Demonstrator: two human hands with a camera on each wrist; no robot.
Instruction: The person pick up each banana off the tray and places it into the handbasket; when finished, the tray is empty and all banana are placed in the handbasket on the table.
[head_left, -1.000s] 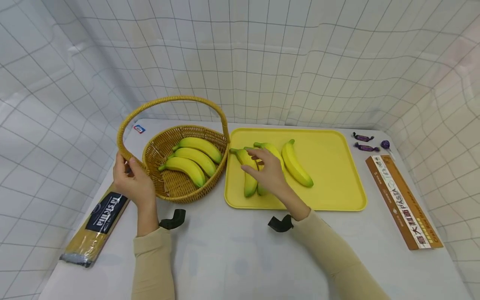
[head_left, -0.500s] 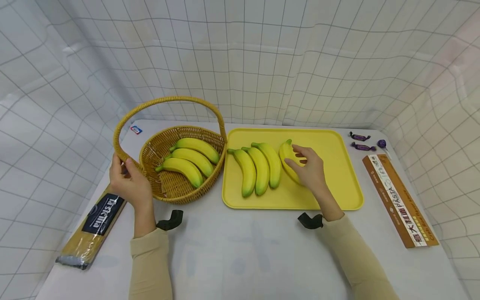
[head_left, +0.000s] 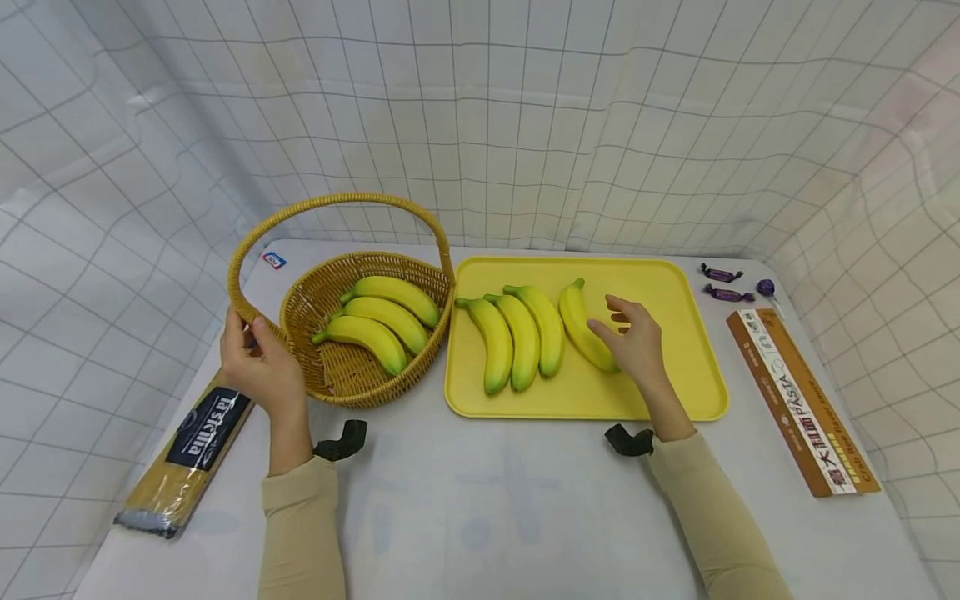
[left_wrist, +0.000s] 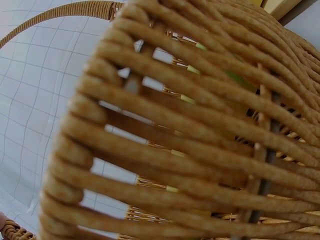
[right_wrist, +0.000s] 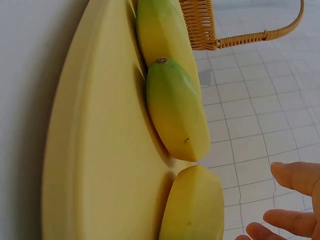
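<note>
We watch the right hand (head_left: 637, 340) cross from the three-banana row (head_left: 527, 342) to just beside the lone banana (head_left: 579, 329) on the yellow tray (head_left: 686, 358) — fingers parted, nothing held — while the left hand (head_left: 262, 362) grips the basket handle (head_left: 352, 197), so work seemingly centres there.

Head view: bright, even, diffuse light; pale table (head_left: 480, 467), faint soft shadows; small glints on pack (head_left: 161, 492); curtain (head_left: 525, 125) lines bow toward edges. Left wrist: near basket (left_wrist: 82, 127) weave soft. Right wrist: dimmer, greyer; bananas (right_wrist: 177, 110) cast soft shadows on tray (right_wrist: 110, 150); near rim blurred, far curtain hazy.
</note>
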